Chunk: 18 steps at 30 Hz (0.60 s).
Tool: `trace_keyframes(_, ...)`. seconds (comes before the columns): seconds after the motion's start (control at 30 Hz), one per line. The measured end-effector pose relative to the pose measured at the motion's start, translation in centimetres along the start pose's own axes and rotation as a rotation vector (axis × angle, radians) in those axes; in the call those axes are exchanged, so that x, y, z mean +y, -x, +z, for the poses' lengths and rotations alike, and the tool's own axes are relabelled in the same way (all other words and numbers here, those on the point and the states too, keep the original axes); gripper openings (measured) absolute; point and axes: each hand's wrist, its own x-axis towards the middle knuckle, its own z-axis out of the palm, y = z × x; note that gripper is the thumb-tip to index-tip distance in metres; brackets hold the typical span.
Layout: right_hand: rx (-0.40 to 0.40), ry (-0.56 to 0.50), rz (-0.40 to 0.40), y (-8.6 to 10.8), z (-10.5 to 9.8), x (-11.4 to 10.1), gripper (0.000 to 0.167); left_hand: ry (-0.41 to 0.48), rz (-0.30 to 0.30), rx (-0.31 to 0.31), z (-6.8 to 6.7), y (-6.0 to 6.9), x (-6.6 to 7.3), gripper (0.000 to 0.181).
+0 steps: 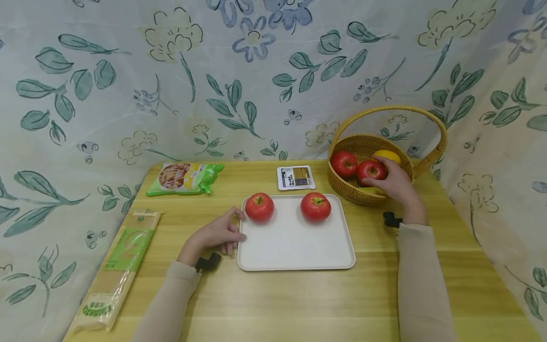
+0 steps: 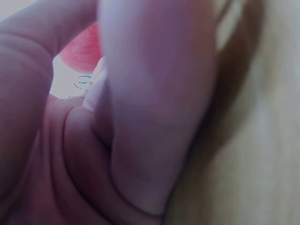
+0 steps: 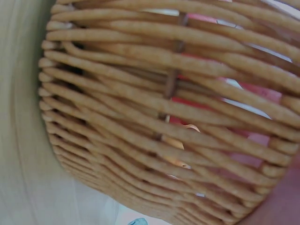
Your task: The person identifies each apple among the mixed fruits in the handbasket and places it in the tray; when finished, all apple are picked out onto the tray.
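Observation:
At the left edge of a white tray (image 1: 295, 247), my left hand (image 1: 215, 232) holds the rim, thumb over it and fingers bent. Two red apples sit along the tray's far side, the left apple (image 1: 259, 207) near that hand and the other apple (image 1: 315, 207) further right. My right hand (image 1: 395, 183) reaches into a wicker basket (image 1: 359, 194) and grips a red apple (image 1: 370, 171) between thumb and fingers. Beside it in the basket lie another red apple (image 1: 344, 164) and a yellow fruit (image 1: 388, 156). In the right wrist view, the basket's woven wall (image 3: 117, 103) hides most of the grasp.
Behind the tray lies a small white packet (image 1: 295, 178). A green food bag (image 1: 183, 178) is at the back left, and a long noodle-like package (image 1: 121, 268) lies along the table's left side. The basket's tall handle (image 1: 389, 109) arches above it. A floral cloth (image 1: 256, 95) hangs behind the table.

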Motion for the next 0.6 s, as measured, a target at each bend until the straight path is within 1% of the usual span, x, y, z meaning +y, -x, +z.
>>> trace_keyframes(0.23, 0.015, 0.025, -0.004, -0.14, 0.19, -0.13, 0.096, 0.0, 0.006, -0.001, 0.02, -0.02, -0.01, 0.056)
trace_keyframes(0.47, 0.049, 0.059, -0.016, -0.32, 0.75, 0.03, 0.087, -0.003, 0.001, -0.001, -0.02, -0.04, -0.06, 0.056)
trace_keyframes(0.6, 0.046, 0.08, -0.017, -0.35, 0.86, 0.12, 0.086, -0.007, 0.007, -0.004, -0.07, -0.03, -0.09, 0.056)
